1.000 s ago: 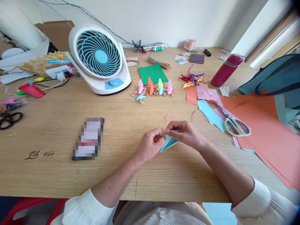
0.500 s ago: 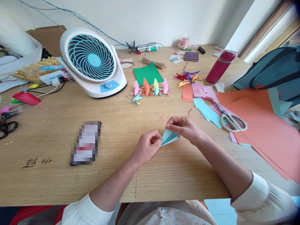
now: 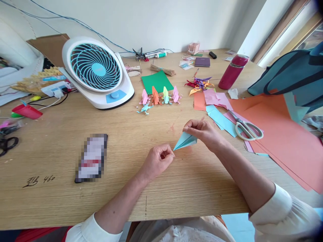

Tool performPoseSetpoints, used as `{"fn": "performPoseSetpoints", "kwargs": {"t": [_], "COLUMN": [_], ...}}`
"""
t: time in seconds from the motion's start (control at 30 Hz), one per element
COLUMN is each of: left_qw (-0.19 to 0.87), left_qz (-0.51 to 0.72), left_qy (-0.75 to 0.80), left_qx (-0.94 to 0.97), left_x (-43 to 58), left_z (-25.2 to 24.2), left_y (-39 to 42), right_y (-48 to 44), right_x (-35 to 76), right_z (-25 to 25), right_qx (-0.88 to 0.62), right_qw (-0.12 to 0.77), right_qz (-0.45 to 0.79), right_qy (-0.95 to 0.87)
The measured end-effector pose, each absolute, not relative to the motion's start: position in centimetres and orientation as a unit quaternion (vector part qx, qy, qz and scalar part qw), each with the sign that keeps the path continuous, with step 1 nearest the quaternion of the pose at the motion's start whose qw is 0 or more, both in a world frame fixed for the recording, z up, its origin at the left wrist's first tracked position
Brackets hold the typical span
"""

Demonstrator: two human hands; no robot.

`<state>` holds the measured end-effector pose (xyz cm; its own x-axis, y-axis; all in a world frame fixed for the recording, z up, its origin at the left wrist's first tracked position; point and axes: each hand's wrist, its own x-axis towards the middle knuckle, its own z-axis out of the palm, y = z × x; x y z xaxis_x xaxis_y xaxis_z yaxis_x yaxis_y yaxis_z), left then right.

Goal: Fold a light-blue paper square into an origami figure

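Note:
A folded light-blue paper (image 3: 186, 140), pointed at its left end and creased lengthwise, is held just above the table. My right hand (image 3: 203, 132) pinches its upper right part between thumb and fingers. My left hand (image 3: 159, 159) is closed, thumb against the curled index finger, right beside the paper's pointed tip; the tip shows outside the pinch, and whether it touches the finger I cannot tell. Beyond the hands stand several small folded paper figures, among them an orange one (image 3: 155, 95) and a light-blue one (image 3: 145, 108) in front.
White-handled scissors (image 3: 248, 130) lie on coloured paper sheets (image 3: 275, 134) at the right. A fan (image 3: 98, 70) stands back left, a phone (image 3: 91, 158) nearer. Green paper (image 3: 157, 81), a red bottle (image 3: 233, 72) and a blue bag (image 3: 290, 74) are farther back.
My right hand has moved right with the folded paper, and its pointed tip has come out of my left fingers' pinch. The whole view has shifted slightly.

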<state>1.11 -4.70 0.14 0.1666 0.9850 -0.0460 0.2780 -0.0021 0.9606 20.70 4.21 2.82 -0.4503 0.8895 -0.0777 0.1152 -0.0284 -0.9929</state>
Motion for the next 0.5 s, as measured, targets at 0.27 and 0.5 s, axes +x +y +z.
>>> {"fn": "performPoseSetpoints", "kwargs": {"t": [0.27,0.5], "left_qw": [0.483,0.520], "left_qz": [0.395,0.369], "left_qy": [0.513,0.522], "left_qx": [0.589,0.566], "left_x": [1.1,1.2], "left_z": [0.0,-0.7], "left_y": [-4.9,-4.8], "right_y": [4.0,3.0], "right_x": [20.8,19.7], "right_z": [2.5,2.1], "right_qx": [-0.412,-0.385], "right_qw": [0.295,0.263], "right_qz": [0.582,0.548], "right_qy": [-0.636,-0.694]}}
